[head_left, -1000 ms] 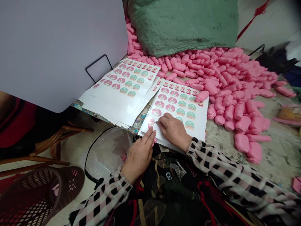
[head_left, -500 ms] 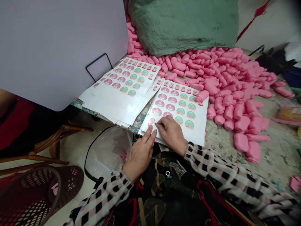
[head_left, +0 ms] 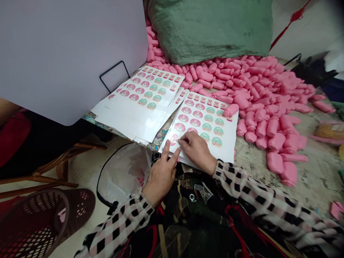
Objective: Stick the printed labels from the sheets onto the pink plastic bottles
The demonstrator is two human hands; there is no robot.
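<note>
A white sheet of stickers (head_left: 225, 148), with rows of pink and green oval labels, lies at the table's near edge. My left hand (head_left: 159, 175) rests at its lower left corner, index and middle fingers stretched onto the paper. Beneath those fingers peeks a small end of a pink bottle (head_left: 178, 159); the hand hides the remainder. Thumb and fingers of my right hand (head_left: 198, 150) are pinched at the right edge of a pink sticker (head_left: 173, 139). What sits between these fingertips is too small to make out. One pink bottle (head_left: 231, 109) lies on the sheet's upper right corner.
Another stack of sticker sheets (head_left: 129, 120) lies to the left, beside a grey panel (head_left: 72, 53) with a black wire stand. Many pink bottles (head_left: 258, 89) are heaped behind, under a green sack (head_left: 212, 28). Below are a clear bag (head_left: 122, 175) and a brown basket (head_left: 64, 215).
My left index finger has spread away from the middle finger and reaches further up the sheet. My right hand stays pinched by the same sticker, with only slight movement.
</note>
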